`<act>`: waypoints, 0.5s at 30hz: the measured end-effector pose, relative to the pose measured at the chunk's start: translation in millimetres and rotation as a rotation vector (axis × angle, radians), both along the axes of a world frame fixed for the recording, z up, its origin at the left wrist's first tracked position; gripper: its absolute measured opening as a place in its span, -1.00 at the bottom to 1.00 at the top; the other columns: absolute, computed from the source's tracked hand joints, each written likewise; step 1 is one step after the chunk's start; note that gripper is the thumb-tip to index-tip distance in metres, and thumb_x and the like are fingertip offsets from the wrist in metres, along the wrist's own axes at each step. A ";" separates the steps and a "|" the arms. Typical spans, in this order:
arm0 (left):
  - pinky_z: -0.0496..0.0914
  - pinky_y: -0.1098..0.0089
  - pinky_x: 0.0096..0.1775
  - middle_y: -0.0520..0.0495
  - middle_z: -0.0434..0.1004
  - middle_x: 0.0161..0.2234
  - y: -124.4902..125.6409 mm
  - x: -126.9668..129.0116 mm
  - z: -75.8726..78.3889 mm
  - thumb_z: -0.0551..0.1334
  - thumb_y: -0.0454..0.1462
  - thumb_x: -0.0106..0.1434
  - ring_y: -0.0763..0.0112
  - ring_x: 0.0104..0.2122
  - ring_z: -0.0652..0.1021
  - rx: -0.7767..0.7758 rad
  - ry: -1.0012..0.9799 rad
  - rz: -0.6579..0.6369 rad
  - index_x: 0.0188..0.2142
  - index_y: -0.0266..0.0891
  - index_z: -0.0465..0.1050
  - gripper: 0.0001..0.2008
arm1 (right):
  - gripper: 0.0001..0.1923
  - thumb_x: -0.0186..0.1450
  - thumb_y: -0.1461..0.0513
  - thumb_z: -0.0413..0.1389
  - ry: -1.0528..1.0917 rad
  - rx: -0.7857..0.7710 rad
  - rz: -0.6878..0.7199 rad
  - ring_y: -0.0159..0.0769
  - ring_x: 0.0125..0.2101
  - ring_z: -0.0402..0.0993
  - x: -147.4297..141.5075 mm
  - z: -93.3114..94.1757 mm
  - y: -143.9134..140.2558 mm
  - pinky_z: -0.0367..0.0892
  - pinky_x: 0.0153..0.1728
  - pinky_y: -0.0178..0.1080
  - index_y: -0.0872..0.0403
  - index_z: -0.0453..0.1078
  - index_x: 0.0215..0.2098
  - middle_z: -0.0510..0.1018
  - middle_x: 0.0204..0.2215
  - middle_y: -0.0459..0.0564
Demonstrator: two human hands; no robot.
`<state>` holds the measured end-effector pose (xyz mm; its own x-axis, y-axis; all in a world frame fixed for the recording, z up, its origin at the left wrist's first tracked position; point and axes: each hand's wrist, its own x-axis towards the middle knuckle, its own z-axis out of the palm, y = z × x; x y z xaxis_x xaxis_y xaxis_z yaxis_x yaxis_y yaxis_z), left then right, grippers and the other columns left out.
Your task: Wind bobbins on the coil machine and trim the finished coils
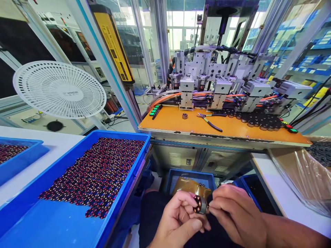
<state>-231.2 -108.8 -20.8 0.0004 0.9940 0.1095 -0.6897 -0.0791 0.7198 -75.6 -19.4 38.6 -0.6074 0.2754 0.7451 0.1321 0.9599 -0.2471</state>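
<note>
Both hands are pinching one small wound stator point(200, 204) low over our lap: left hand point(178, 220) cradling it, right hand point(232, 212) fingering its edge. We are inspecting it, seemingly; next calls for steady turning.

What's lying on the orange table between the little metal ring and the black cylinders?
In the head view, a pair of pliers with dark handles lies on the orange table between the small metal ring and the row of black cylinders.

Bright glazed factory hall point(181, 24), white fan point(59, 89)
</note>
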 end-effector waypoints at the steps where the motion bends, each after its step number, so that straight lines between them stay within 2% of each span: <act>1: 0.44 0.46 -0.28 0.01 0.57 -0.19 0.4 -0.1 0.7 0.44 -0.29 0.13 0.45 -0.31 0.63 0.034 -0.011 0.045 -0.30 -0.17 0.43 -0.79 | -0.77 0.46 0.29 -0.03 0.007 -0.013 -0.011 -0.47 -0.50 0.44 -1.3 0.4 0.2 0.39 -0.43 -0.39 0.10 0.39 -0.33 0.52 -0.51 -0.09; 2: 0.47 0.42 -0.22 -0.01 0.57 -0.14 0.9 -0.4 1.3 0.46 -0.31 0.08 0.38 -0.24 0.64 0.071 -0.032 0.082 -0.38 -0.20 0.42 -0.77 | -0.77 0.46 0.30 -0.03 0.007 -0.028 -0.015 -0.46 -0.50 0.43 -2.2 0.6 0.1 0.38 -0.43 -0.39 0.10 0.39 -0.32 0.51 -0.51 -0.09; 4: 0.46 0.30 -0.04 -0.02 0.59 -0.17 2.2 -1.7 2.5 0.51 -0.31 -0.01 0.21 -0.05 0.61 0.099 -0.097 0.127 -0.47 -0.21 0.37 -0.70 | -0.78 0.45 0.30 -0.03 0.011 -0.057 -0.003 -0.46 -0.50 0.42 -3.0 0.4 -0.3 0.37 -0.45 -0.39 0.09 0.38 -0.33 0.50 -0.51 -0.09; 7: 0.37 0.19 0.11 -0.05 0.61 -0.19 3.9 -3.8 4.9 0.53 -0.12 -0.04 0.10 0.14 0.49 -0.011 -0.136 0.140 -0.32 -0.15 0.45 -0.62 | -0.77 0.45 0.29 -0.04 0.017 -0.067 0.064 -0.45 -0.49 0.41 -3.4 -1.1 0.3 0.39 -0.40 -0.37 0.10 0.38 -0.34 0.48 -0.51 -0.09; 9: 0.40 0.27 0.01 -0.13 0.59 -0.16 4.4 -4.7 5.4 0.46 0.05 0.00 0.16 0.02 0.55 -0.081 -0.075 0.045 -0.19 -0.19 0.49 -0.51 | -0.77 0.45 0.29 -0.06 0.035 -0.056 0.135 -0.45 -0.48 0.41 -4.6 -1.6 2.5 0.40 -0.38 -0.36 0.11 0.37 -0.33 0.48 -0.51 -0.08; 12: 0.36 0.41 -0.28 -0.09 0.54 -0.38 3.9 -4.9 3.9 0.35 0.07 0.16 0.42 -0.36 0.53 -0.121 0.010 -0.172 -0.22 -0.27 0.50 -0.55 | -0.78 0.45 0.29 -0.07 0.068 -0.042 0.228 -0.46 -0.50 0.39 -7.2 -0.5 8.0 0.38 -0.41 -0.39 0.13 0.36 -0.32 0.48 -0.51 -0.07; 13: 0.34 0.43 -0.33 -0.03 0.52 -0.45 3.6 -4.4 3.5 0.35 0.03 0.18 0.46 -0.43 0.50 -0.133 0.030 -0.184 -0.23 -0.26 0.49 -0.60 | -0.78 0.45 0.28 -0.06 0.073 -0.039 0.233 -0.47 -0.51 0.38 -7.8 0.1 9.7 0.36 -0.43 -0.40 0.13 0.35 -0.32 0.47 -0.51 -0.07; 15: 0.35 0.44 -0.36 0.03 0.51 -0.50 2.7 -2.2 4.1 0.37 -0.06 0.20 0.46 -0.47 0.50 -0.156 0.076 -0.079 -0.20 -0.20 0.48 -0.70 | -0.80 0.44 0.28 -0.03 0.077 -0.059 0.205 -0.48 -0.51 0.37 -8.4 0.9 11.5 0.34 -0.45 -0.42 0.13 0.36 -0.32 0.47 -0.51 -0.07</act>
<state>-233.4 -106.1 -16.7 0.0819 0.9954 -0.0493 -0.6322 0.0901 0.7695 -84.1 -7.8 39.6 -0.5970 0.1961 0.7779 -0.0862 0.9484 -0.3052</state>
